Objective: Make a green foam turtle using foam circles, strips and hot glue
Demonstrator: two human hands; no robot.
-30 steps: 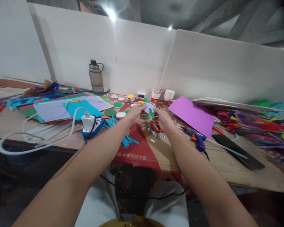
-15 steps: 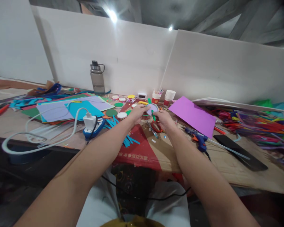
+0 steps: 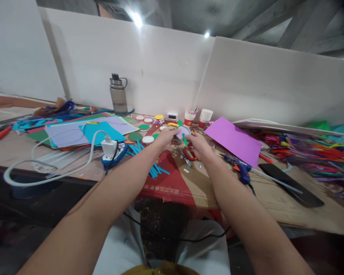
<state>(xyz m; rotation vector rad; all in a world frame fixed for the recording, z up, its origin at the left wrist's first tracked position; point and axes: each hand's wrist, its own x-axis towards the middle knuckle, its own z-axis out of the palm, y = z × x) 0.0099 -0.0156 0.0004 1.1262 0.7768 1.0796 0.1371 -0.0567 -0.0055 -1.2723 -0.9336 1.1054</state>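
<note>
Between my two hands, above the far middle of the table, is a small round lavender disc (image 3: 182,133) with a pale rim. A green strip (image 3: 185,141) lies across its near edge, and a bit of green shows beyond its far edge. My left hand (image 3: 168,137) pinches the disc's left side. My right hand (image 3: 200,144) closes on its right edge, fingertips close beside the green strip; exactly what they press is too small to tell. Below the hands lie red-handled scissors (image 3: 191,155) and several blue paper strips (image 3: 158,170).
Left are stacked coloured sheets (image 3: 64,134), a power strip (image 3: 122,151) with a white cable, and a water bottle (image 3: 118,95). Right are a purple sheet (image 3: 233,140), a glue gun (image 3: 243,170), a black phone-like slab (image 3: 292,186) and pipe cleaners (image 3: 326,152). Paper cups (image 3: 205,117) stand behind.
The green strip on the disc has shifted slightly, and its near end shows more below the disc. My right fingertips have drawn back a little to the right. My left hand is nearly still.
</note>
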